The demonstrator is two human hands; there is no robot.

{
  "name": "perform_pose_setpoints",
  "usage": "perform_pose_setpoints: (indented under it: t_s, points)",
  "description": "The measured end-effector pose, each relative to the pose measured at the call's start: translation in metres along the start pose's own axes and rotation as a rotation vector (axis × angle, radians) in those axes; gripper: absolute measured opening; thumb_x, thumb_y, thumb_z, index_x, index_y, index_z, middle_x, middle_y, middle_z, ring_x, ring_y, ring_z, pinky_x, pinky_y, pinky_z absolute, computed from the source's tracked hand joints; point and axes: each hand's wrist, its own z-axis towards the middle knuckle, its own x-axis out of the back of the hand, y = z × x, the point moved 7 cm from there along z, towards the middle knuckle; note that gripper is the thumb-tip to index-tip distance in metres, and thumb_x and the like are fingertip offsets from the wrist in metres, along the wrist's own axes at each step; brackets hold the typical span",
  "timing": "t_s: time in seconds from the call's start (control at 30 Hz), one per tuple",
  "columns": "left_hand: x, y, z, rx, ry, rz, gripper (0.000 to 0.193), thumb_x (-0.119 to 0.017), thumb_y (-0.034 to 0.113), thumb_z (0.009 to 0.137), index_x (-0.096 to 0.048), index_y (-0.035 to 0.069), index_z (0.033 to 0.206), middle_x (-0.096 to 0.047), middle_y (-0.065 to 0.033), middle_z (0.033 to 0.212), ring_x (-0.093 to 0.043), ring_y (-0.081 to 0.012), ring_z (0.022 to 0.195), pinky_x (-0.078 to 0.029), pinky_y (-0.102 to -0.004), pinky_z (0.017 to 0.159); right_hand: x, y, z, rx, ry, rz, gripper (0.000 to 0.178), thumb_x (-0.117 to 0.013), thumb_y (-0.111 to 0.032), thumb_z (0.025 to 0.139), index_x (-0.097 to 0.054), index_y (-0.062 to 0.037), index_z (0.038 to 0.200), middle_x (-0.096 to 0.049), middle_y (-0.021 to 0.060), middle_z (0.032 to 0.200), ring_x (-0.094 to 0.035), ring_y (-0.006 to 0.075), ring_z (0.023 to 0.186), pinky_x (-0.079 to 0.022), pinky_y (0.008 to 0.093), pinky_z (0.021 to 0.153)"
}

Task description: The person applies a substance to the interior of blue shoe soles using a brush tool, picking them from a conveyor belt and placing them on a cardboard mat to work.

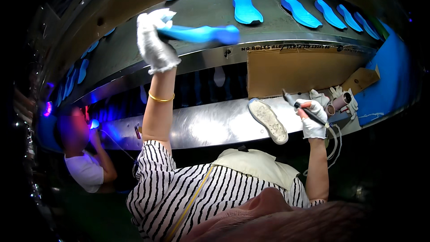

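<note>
My left hand [154, 42], in a white glove, is raised at the edge of the dark belt and closed on a blue shoe sole [206, 34]. Motion smears the sole, which points to the right. Over the metal ledge, my right hand [314, 118] wears a white glove with bare fingertips showing. It grips a dark pen-shaped tool [290, 98] with a pale cord trailing from its back end; the tip points up and left. Left of that hand lies a cream shoe sole [269, 121] on the metal ledge [201, 127].
Several blue soles, one of them a wide sole [247, 9], lie along the belt [201, 6]. A cardboard sheet [291, 71] stands behind the ledge. Gloves and a cup [342, 101] sit at the right end by a blue panel [392, 71]. Another person [85, 170] works at left.
</note>
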Motion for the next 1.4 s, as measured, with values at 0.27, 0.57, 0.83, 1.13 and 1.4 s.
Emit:
perform_pose_setpoints:
  t_s: [0.27, 0.57, 0.83, 1.13, 1.4]
  points:
    - [-0.040, -0.085, -0.172, 1.067, -0.517, -0.601, 0.045, -0.039, 0.044, 0.095, -0.055, 0.002, 0.095, -0.057, -0.0217, 0.106, -0.058, -0.0324, 0.090, -0.048, -0.0403, 0.084, -0.028, -0.012, -0.005, -0.039, -0.071, 0.176, 0.025, -0.064, 0.004, 0.079, -0.050, -0.0024, 0.099, -0.064, 0.0095, 0.086, -0.061, 0.0126, 0.071, -0.049, 0.0230, 0.069]
    - [-0.037, -0.082, -0.298, 1.647, -0.064, -0.878, 0.081, -0.037, 0.074, 0.082, -0.047, 0.009, 0.130, -0.055, -0.0162, 0.123, -0.056, -0.0346, 0.109, -0.046, -0.0537, 0.092, -0.072, -0.021, -0.001, 0.036, -0.202, -0.092, 0.019, -0.068, 0.002, 0.075, -0.054, -0.0017, 0.088, -0.061, 0.0054, 0.077, -0.059, 0.0102, 0.069, -0.048, 0.0222, 0.064]
    - [-0.060, -0.097, -0.307, 1.372, -0.037, -0.765, 0.079, -0.040, 0.069, 0.085, -0.045, 0.005, 0.130, -0.054, -0.0137, 0.124, -0.056, -0.0242, 0.109, -0.046, -0.0404, 0.096, -0.103, -0.036, 0.002, 0.316, -0.156, -0.097, 0.020, -0.068, 0.005, 0.076, -0.056, -0.0019, 0.090, -0.063, 0.0067, 0.077, -0.061, 0.0097, 0.068, -0.050, 0.0231, 0.064]
    - [-0.051, -0.100, -0.304, 1.445, -0.119, -0.679, 0.088, -0.039, 0.076, 0.080, -0.045, 0.004, 0.130, -0.056, -0.0167, 0.121, -0.059, -0.0285, 0.106, -0.047, -0.0414, 0.095, -0.106, -0.051, -0.021, 0.457, -0.299, -0.338, 0.017, -0.066, 0.007, 0.076, -0.056, -0.0018, 0.088, -0.064, 0.0067, 0.081, -0.059, 0.0096, 0.068, -0.049, 0.0223, 0.063]
    - [-0.048, -0.091, -0.303, 1.533, -0.182, -0.675, 0.093, -0.027, 0.078, 0.081, -0.042, 0.002, 0.133, -0.052, -0.0213, 0.127, -0.054, -0.0347, 0.114, -0.042, -0.0450, 0.100, -0.095, -0.044, -0.039, 0.395, -0.336, -0.350, 0.014, -0.070, 0.002, 0.076, -0.062, -0.0021, 0.087, -0.065, 0.0060, 0.081, -0.060, 0.0099, 0.069, -0.050, 0.0244, 0.063]
